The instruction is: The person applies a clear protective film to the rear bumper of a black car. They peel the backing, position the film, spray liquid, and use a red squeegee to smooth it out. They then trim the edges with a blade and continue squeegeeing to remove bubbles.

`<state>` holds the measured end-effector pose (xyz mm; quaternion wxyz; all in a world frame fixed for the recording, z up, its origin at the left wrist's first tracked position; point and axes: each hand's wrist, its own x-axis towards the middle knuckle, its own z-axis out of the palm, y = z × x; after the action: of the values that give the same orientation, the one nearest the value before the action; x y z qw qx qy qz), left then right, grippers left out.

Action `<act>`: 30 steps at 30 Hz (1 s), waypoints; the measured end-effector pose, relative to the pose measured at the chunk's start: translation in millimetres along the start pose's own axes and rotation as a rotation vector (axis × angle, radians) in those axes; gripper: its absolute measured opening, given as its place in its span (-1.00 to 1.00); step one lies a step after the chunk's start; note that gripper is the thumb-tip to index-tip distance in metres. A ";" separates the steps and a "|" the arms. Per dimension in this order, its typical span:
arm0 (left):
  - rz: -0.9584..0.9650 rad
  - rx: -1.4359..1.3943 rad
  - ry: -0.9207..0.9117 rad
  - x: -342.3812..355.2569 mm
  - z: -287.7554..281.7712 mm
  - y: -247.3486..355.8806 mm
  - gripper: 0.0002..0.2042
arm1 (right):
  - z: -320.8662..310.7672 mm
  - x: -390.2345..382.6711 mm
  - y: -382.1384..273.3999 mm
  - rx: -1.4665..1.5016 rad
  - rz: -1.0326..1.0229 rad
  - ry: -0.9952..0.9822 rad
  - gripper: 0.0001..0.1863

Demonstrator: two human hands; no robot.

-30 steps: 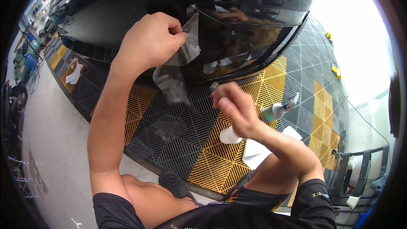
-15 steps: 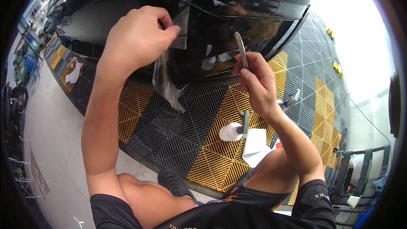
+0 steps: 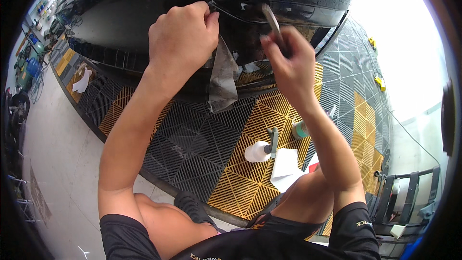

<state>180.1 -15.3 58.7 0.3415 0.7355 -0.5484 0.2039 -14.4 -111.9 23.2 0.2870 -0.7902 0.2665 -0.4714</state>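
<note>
My left hand (image 3: 182, 38) is closed in a pinch at the black glossy car bumper (image 3: 113, 26). From it hangs a strip of clear film (image 3: 223, 74), its wrinkled lower end dangling at the bumper's bottom edge. Slightly blurred, my right hand (image 3: 294, 65) grips a slim silver utility knife (image 3: 270, 17) to the right of the film. The knife's upper end points up toward a seam in the bumper. Whether its tip touches the surface, I cannot tell. My left fingertips are partly hidden behind the hand.
A white spray bottle (image 3: 257, 151) lies on the black and yellow floor tiles (image 3: 192, 135), beside folded white paper (image 3: 285, 167). Behind my right forearm is a green-labelled bottle (image 3: 300, 130). A black rack (image 3: 409, 195) stands at the right; a white scrap (image 3: 82, 81) lies far left.
My left hand has moved right along the bumper, carrying the film with it. My right hand and the knife have risen closer to the bumper seam.
</note>
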 end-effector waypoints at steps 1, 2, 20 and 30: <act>-0.008 -0.002 -0.007 0.7 0.0 0.2 -0.75 | 5.9 15.6 -4.1 -0.013 -0.077 0.029 -0.80; -0.015 -0.002 -0.014 1.2 -0.3 0.8 -0.75 | 12.8 32.0 -7.1 -0.045 -0.107 0.054 -0.79; -0.050 -0.074 -0.056 2.6 -0.9 -8.6 -0.75 | 65.5 53.2 -29.7 -0.005 -0.039 0.239 -0.68; 0.030 -0.092 0.070 4.1 -8.1 -28.9 -0.77 | 70.9 51.4 -30.1 -0.041 -0.011 0.271 -0.66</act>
<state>209.3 -7.4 59.0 0.3907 0.7032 -0.5559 0.2093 75.0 -112.2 47.2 0.2298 -0.7264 0.3080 -0.5697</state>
